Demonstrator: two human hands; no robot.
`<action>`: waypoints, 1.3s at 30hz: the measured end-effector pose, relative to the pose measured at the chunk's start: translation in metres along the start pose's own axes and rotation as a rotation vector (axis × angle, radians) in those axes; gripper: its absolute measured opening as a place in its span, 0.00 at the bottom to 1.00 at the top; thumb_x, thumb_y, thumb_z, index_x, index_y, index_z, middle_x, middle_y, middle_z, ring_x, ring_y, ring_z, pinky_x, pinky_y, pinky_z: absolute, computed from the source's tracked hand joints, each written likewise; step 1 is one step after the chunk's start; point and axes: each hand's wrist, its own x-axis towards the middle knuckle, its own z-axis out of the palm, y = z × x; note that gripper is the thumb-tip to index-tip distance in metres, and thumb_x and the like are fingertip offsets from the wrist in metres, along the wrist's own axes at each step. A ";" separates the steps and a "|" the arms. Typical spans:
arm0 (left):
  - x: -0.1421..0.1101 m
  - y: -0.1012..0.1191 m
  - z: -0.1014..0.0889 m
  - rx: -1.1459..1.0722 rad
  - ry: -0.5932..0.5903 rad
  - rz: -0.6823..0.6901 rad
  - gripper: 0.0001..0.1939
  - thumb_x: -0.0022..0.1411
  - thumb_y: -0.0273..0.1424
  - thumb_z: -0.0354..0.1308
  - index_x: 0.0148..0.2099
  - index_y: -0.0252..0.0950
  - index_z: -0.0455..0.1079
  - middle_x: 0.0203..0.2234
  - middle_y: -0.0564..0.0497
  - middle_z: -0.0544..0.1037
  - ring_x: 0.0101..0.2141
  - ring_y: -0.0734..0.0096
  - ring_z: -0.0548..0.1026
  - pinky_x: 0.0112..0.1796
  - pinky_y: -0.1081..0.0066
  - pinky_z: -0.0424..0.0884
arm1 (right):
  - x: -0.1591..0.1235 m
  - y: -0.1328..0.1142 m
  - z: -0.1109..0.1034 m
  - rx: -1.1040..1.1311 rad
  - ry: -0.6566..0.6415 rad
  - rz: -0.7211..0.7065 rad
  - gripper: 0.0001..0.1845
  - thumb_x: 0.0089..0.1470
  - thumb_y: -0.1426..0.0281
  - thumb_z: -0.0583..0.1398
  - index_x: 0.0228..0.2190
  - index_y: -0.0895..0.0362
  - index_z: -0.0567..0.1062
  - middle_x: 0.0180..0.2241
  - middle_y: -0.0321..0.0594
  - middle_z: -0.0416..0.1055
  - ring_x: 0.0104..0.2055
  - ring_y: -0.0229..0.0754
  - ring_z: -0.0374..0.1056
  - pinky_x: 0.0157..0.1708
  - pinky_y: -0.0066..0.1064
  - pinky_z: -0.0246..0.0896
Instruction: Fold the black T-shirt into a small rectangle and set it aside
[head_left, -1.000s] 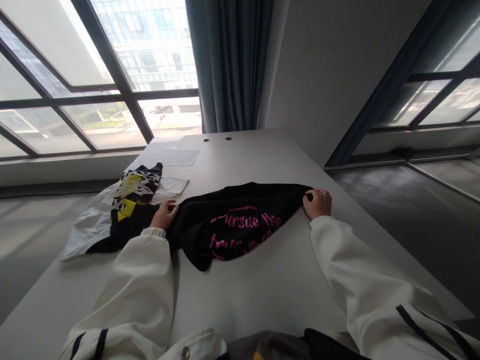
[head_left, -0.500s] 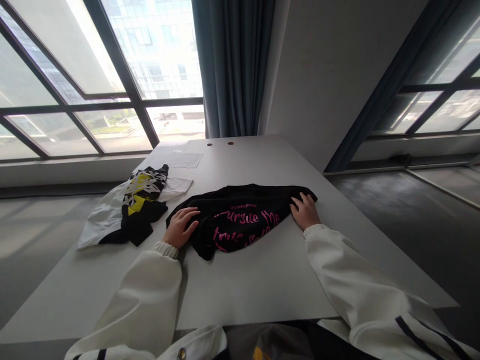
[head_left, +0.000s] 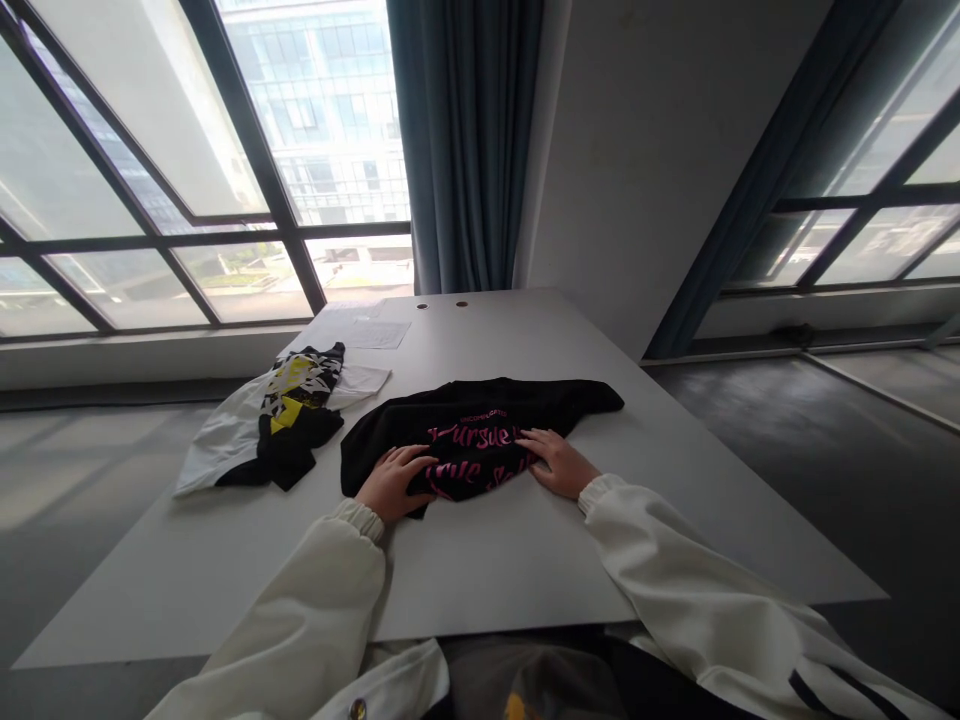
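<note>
A black T-shirt (head_left: 472,400) with pink lettering lies partly folded on the white table, its near edge uneven. My left hand (head_left: 395,483) rests on the shirt's near left part, fingers extended over the cloth and the thumb slightly apart. On the right side of the lettering lies my right hand (head_left: 556,463), its fingers stretched out flat over the print. Neither hand visibly grips the fabric. One end of the shirt, probably a sleeve, reaches out to the right beyond my right hand.
A white, black and yellow garment (head_left: 289,415) lies at the table's left edge. Papers (head_left: 379,334) are at the far left of the white table (head_left: 510,580). Beyond the table are a blue curtain (head_left: 469,150), a window (head_left: 337,130) and a wall.
My right hand has moved left and nearer, from the shirt's right end onto the lettering. My left hand has shifted slightly right and nearer. The camera view has tilted a little.
</note>
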 end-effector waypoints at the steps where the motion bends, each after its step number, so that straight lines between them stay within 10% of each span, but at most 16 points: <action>1: 0.001 -0.001 0.001 0.008 0.019 -0.009 0.29 0.61 0.45 0.68 0.64 0.52 0.73 0.66 0.46 0.71 0.65 0.47 0.69 0.68 0.43 0.57 | 0.000 -0.002 0.000 0.000 -0.020 0.003 0.33 0.57 0.67 0.63 0.64 0.50 0.74 0.67 0.48 0.67 0.70 0.60 0.60 0.71 0.62 0.48; 39: 0.190 -0.092 0.035 0.094 0.215 -0.239 0.19 0.69 0.36 0.59 0.60 0.43 0.76 0.60 0.41 0.73 0.60 0.43 0.66 0.60 0.50 0.63 | 0.149 0.070 0.025 -0.046 0.001 0.378 0.25 0.73 0.66 0.49 0.64 0.54 0.73 0.70 0.44 0.64 0.73 0.58 0.55 0.71 0.59 0.44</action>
